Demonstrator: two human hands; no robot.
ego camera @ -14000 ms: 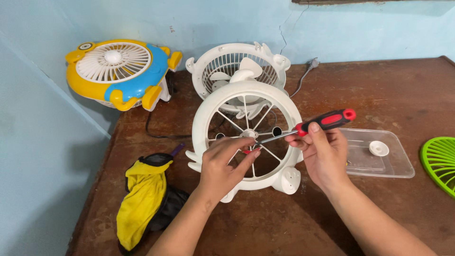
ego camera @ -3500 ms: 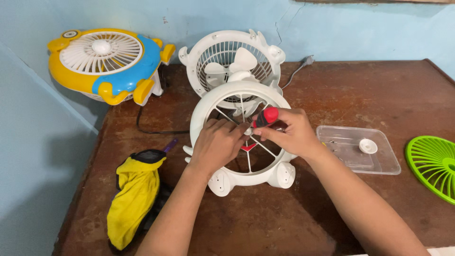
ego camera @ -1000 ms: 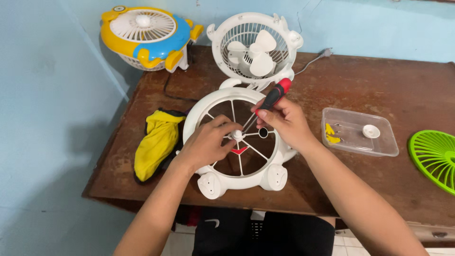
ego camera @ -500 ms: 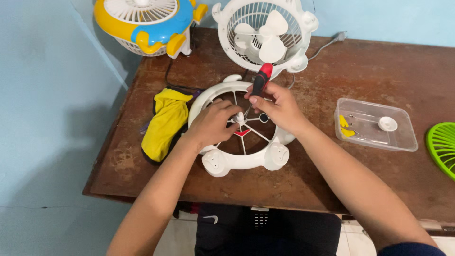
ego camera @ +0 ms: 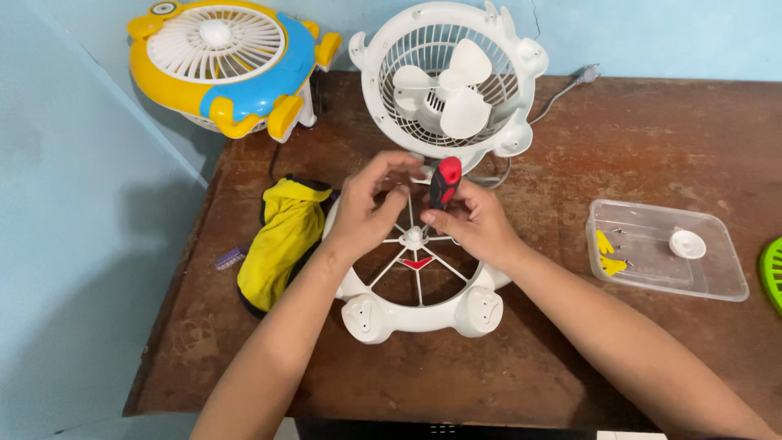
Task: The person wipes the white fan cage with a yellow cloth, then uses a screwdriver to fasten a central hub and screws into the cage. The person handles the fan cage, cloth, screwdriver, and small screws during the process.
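White plastic fan frame (ego camera: 417, 316) lying flat on the brown wooden table (ego camera: 643, 147), spokes up, two round feet toward the near edge, red mark just below the hub (ego camera: 414, 238).

Left hand (ego camera: 368, 213) over the frame's far-left part, fingers curled and closed on the thin spokes near the far rim, pinning the frame down. Right hand (ego camera: 474, 226) over the frame's far-right part, wrapped tight round a screwdriver (ego camera: 445, 181) with a red and black handle, held nearly upright. Shaft and tip hidden behind the fingers, so contact with the hub not to be told for sure.

Judged from this: fastening work at the frame's centre in hand, driver aimed down beside the hub, no screw visible. Next move calls for a steady hold on the spokes, the tip seated square before any turn, light downward pressure only, since the thin spokes look ready to flex.

Just behind the frame, a white fan (ego camera: 450, 81) standing upright with bare blades. Behind and to the left of the frame, a yellow and blue fan (ego camera: 224, 57) leaning at the wall. Touching the frame's left side, a yellow cloth (ego camera: 285, 240). Well to the right of the frame, a clear tray (ego camera: 652, 273) holding a white cap (ego camera: 687, 243) and small yellow bits (ego camera: 607, 254); farther right, a sliver of green grille (ego camera: 775, 273).
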